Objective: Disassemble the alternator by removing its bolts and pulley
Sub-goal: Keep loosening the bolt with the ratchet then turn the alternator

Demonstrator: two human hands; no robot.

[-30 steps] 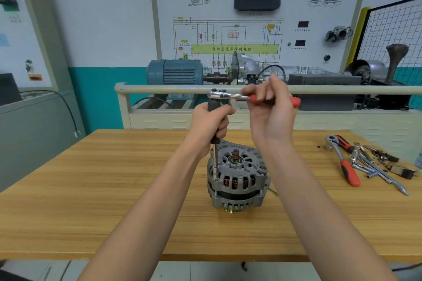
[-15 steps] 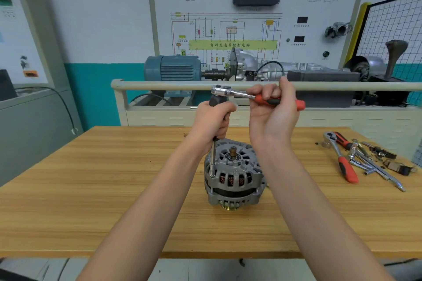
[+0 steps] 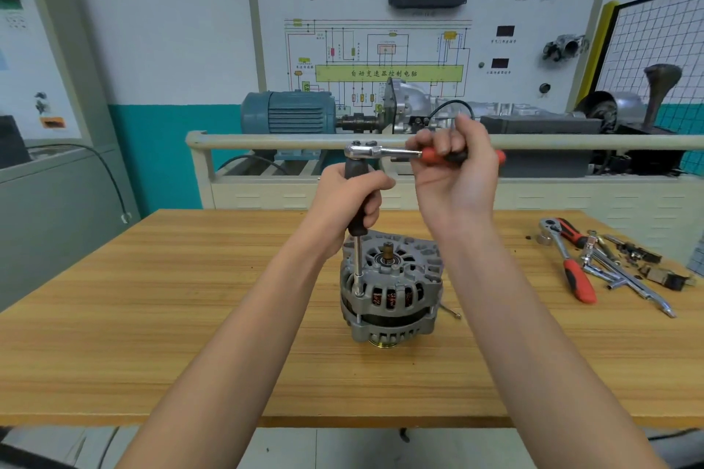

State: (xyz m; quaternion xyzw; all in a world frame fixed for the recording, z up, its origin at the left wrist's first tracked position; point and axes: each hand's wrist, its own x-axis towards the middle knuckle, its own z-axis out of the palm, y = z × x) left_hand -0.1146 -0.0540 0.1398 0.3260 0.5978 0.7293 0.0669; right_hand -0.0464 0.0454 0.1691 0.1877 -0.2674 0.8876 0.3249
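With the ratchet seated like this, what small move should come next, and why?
Probably swing the ratchet handle to turn the bolt, since the right hand grips its red handle, the left hand steadies the black extension upright, and its tip sits on the alternator housing's edge.

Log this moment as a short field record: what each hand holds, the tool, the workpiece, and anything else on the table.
left hand: left hand grips the black extension handle, upright
right hand: right hand holds the red ratchet handle, roughly level
tool contact: extension shaft set on a bolt at the housing edge
workpiece: alternator stands on the wooden table, shaft end up, pulley underneath
loose tools: second red-handled ratchet and metal parts at the table's right
stage: bolt being worked, housing not yet apart
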